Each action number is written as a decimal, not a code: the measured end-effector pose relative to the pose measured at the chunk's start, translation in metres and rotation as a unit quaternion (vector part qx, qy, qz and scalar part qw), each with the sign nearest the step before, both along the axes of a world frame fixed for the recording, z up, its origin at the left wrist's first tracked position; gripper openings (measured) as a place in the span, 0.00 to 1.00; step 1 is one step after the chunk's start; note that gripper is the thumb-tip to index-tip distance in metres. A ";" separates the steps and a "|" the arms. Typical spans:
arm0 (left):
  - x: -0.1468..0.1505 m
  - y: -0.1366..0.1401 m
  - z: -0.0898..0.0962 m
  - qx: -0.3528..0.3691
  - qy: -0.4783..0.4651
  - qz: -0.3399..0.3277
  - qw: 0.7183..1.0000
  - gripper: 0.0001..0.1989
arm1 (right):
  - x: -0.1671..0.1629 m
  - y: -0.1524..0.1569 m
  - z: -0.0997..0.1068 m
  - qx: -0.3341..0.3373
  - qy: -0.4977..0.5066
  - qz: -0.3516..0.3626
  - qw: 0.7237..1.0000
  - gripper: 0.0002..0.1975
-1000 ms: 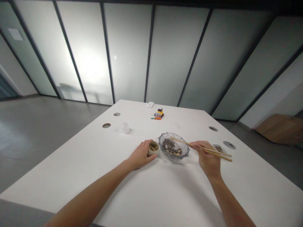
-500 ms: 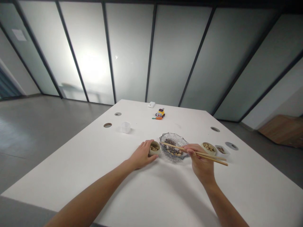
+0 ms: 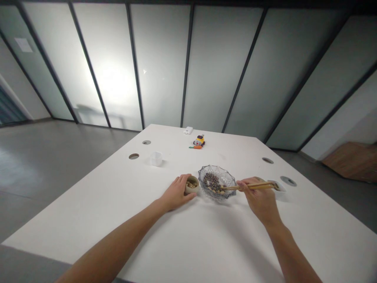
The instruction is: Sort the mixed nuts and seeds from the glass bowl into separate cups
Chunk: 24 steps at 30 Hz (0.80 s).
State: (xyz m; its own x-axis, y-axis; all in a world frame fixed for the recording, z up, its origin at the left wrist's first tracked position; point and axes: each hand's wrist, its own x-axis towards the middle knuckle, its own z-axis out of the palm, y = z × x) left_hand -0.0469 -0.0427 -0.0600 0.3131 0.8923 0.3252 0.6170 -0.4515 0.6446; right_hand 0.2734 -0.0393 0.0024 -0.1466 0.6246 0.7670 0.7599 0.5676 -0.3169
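Observation:
My left hand [image 3: 176, 192] is wrapped round a small beige cup [image 3: 193, 190] tilted toward me, with light nut-like pieces inside. Just right of it stands a clear glass bowl [image 3: 229, 180] with a scalloped rim, holding many dark round beads or beans and several pale pieces. My right hand [image 3: 260, 198] grips a pair of wooden chopsticks [image 3: 247, 186]. Their tips reach into the bowl, at the pale pieces near its front side; whether they pinch one I cannot tell. Behind my right hand, a second beige cup [image 3: 258, 179] is mostly hidden and a white dish [image 3: 281, 188] partly shows.
On the white table [image 3: 118, 204] a clear plastic container [image 3: 156, 158] stands left of the bowl. Farther back are a yellow toy vehicle [image 3: 199, 140], an orange carrot-shaped piece [image 3: 196, 147] and a white box-like object [image 3: 188, 130]. Round holes [image 3: 134, 156] pierce the tabletop near both sides.
My right hand has moved right, and the chopstick tips have shifted from the bowl's left rim to the pale pieces inside. My left hand and its cup have stayed put.

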 end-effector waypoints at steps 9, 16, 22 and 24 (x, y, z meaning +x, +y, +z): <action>0.000 0.000 -0.001 0.003 -0.001 -0.003 1.000 0.33 | 0.001 0.002 -0.006 0.000 0.000 0.033 0.999 0.25; 0.001 -0.002 0.002 -0.004 0.001 0.006 1.000 0.33 | -0.002 0.001 -0.005 0.010 0.002 0.040 0.999 0.25; 0.000 -0.001 0.003 -0.011 0.006 0.007 1.000 0.33 | -0.003 0.000 -0.005 -0.022 0.007 0.051 0.998 0.24; 0.000 -0.001 0.003 -0.010 0.005 0.004 1.000 0.33 | -0.002 0.001 -0.006 -0.027 0.009 0.046 0.999 0.24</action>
State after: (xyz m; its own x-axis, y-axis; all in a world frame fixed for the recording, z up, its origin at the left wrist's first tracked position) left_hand -0.0465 -0.0437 -0.0566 0.3090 0.9008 0.3050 0.6267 -0.4341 0.6471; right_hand 0.2716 -0.0386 -0.0041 -0.1917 0.6494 0.7359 0.6996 0.6163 -0.3616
